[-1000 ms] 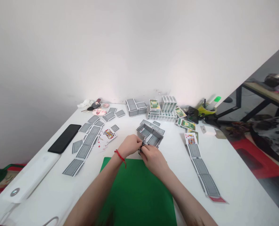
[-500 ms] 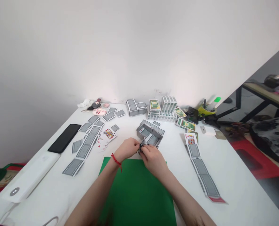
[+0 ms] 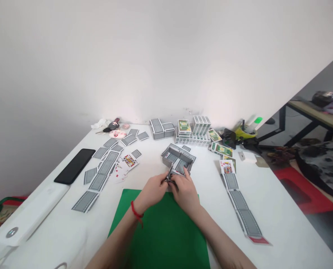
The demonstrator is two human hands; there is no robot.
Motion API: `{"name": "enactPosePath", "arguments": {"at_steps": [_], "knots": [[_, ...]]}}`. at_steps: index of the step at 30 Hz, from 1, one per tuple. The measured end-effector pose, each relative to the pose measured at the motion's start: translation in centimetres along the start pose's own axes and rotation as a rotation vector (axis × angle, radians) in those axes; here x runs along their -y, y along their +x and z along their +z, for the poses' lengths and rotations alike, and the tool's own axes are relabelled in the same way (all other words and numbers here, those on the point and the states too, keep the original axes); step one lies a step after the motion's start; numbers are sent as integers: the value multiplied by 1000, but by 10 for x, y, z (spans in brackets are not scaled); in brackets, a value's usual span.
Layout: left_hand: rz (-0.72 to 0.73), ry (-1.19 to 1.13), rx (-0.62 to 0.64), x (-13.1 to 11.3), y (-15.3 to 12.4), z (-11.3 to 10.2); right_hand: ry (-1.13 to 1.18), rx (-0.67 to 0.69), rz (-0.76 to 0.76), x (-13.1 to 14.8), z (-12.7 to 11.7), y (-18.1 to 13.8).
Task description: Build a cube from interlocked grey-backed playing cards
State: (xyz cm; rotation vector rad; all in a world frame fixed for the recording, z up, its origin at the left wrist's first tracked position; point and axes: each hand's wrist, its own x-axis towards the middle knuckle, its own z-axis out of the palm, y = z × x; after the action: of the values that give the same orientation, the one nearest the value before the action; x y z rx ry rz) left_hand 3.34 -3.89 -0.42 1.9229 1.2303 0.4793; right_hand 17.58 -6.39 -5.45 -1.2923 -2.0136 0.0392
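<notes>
A low open box made of folded playing cards (image 3: 180, 154), grey-backed and divided inside, stands on the white table in front of me. At its near side my left hand (image 3: 154, 188), with a red string bracelet on the wrist, pinches a folded playing card (image 3: 170, 172) that stands on edge. From the other side my right hand (image 3: 185, 189) grips the same card low down, its index finger raised beside the box's near wall. Fingers hide the lower part of the card. Under both forearms lies a green mat (image 3: 161, 228).
Strips of linked cards lie left (image 3: 99, 179) and right (image 3: 241, 200). Behind stand card blocks (image 3: 162, 130) and stacked card boxes (image 3: 193, 139). A phone (image 3: 75, 166), a white power strip (image 3: 34, 213), keys (image 3: 112, 126) and a yellow pen holder (image 3: 246, 132) edge the table.
Both hands have shifted slightly down, toward me, uncovering more of the box. The right index finger has lifted away from the others. The camera view has moved a little.
</notes>
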Motion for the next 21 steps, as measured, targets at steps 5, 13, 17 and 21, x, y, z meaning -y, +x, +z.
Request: {"name": "enactPosePath", "arguments": {"at_steps": [5, 13, 17, 21], "knots": [[89, -29, -167, 18, -14, 29, 1, 38, -9, -1, -2, 2], [12, 99, -166, 15, -4, 13, -4, 102, -81, -4, -9, 8], [-93, 278, -58, 10, 12, -6, -17, 44, -42, -5, -11, 9], [-36, 244, 176, 6, 27, -14, 28, 44, -31, -10, -8, 5]]}}
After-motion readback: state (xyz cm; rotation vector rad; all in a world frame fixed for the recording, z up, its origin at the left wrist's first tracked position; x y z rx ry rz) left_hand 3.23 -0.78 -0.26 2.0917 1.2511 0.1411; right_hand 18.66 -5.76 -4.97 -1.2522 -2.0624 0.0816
